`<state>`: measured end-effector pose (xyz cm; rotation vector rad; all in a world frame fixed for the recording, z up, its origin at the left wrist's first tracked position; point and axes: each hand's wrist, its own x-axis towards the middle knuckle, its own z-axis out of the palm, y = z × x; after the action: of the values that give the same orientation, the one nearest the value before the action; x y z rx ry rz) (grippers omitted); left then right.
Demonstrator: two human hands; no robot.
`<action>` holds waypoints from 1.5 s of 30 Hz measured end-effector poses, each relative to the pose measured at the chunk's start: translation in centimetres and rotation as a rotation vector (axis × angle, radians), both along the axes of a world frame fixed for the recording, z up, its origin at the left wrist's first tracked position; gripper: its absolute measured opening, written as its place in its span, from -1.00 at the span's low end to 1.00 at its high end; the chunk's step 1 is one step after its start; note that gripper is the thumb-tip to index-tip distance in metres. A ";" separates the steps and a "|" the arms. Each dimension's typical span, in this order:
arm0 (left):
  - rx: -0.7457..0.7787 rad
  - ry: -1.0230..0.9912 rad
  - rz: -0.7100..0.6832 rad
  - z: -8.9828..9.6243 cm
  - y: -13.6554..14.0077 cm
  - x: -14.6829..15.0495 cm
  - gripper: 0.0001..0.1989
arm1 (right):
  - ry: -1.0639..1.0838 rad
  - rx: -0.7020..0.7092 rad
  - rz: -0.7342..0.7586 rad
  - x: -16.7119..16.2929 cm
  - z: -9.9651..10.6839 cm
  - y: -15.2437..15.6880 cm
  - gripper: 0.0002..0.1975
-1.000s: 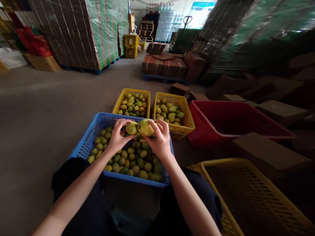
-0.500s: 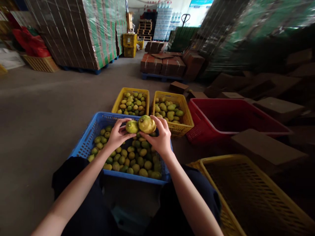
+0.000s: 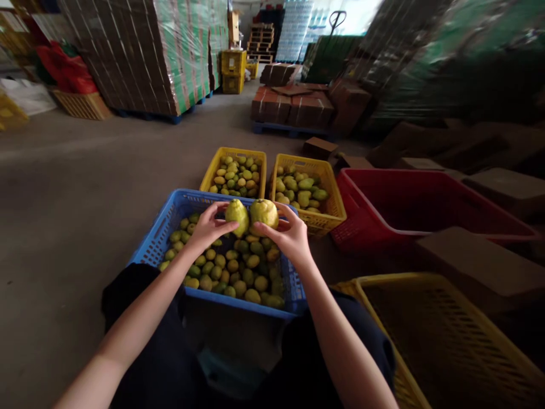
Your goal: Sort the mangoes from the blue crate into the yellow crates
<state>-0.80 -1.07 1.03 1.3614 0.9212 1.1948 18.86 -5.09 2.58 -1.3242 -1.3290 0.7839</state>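
Carefully, above the blue crate (image 3: pixel 238 304) and seen against its far edge, I hold the narrower green-yellow fruit (image 3: pixel 237 217) in my left hand (image 3: pixel 208 230) and the rounder, bumpier fruit (image 3: pixel 264 213) in my right hand (image 3: pixel 293 236). Each hand is partly open, thumb and fingers curved around one piece. The pair sits close together; whether they touch, I cannot tell. Loose fruit (image 3: pixel 240 288) covers the crate toward its near edge and near right corner. Doing this well, I judge, calls for light fingertip pressure, both tops level, a slow wrist turn to show hidden sides, and staying over the crate in case one slips.
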 end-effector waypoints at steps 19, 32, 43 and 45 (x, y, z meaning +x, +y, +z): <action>0.432 1.073 0.148 -0.8 -1.7 0.4 -0.59 | -0.824 0.037 -0.160 -2.1 -2.5 0.0 -0.51; 0.379 0.959 0.142 -1.5 -1.2 0.3 -0.59 | -0.860 -0.099 -0.178 -2.7 -2.6 -0.1 -0.50; -0.236 0.076 -0.064 0.0 0.9 -1.4 -0.50 | 0.259 -0.251 0.066 -1.3 -2.2 1.3 -0.58; -0.365 -0.057 -0.127 0.1 0.9 -1.3 -0.49 | 0.486 -0.324 0.116 -1.6 -2.0 1.4 -0.69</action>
<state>-2.09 -0.21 1.15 1.0702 0.9443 0.9113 17.26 -3.67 0.62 -1.2014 -0.9188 1.3491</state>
